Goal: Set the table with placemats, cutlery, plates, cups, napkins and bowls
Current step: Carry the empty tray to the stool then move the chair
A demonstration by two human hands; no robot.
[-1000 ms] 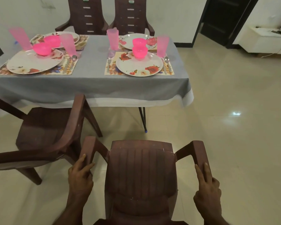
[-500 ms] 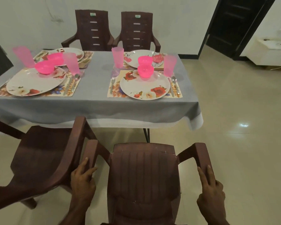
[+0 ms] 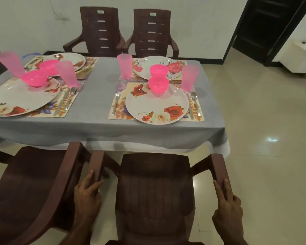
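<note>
Both hands held a dark brown moulded plastic armchair [image 3: 155, 191] that stood just in front of the near edge of a table covered with a grey cloth [image 3: 99, 128]. The left hand [image 3: 87, 197] gripped the chair's left armrest, its fingers [image 3: 91, 175] laid along the outer side and the thumb across the inner side. The right hand [image 3: 227, 209] gripped the right armrest, two fingers [image 3: 217, 187] stretched forward on top and the rest curled round the rail.

On the cloth directly ahead lay a cream floral rectangular placemat [image 3: 119, 110] with a round white plate printed with red roses [image 3: 156, 105] on it. A bright pink plastic bowl [image 3: 158, 84] sat on the far part of that plate. A steel fork [image 3: 116, 103] lay on the mat left of the plate, a steel spoon [image 3: 195, 103] on the right, and a translucent pink plastic tumbler [image 3: 189, 77] stood upright beyond the spoon. Three more settings of the same kind occupied the rest of the table; I could not tell whether napkins were among them.

A second brown plastic armchair [image 3: 34, 191] stood tilted just beside the held one on the left, and two more brown armchairs [image 3: 100, 30] faced in from the far side against a white wall
</note>
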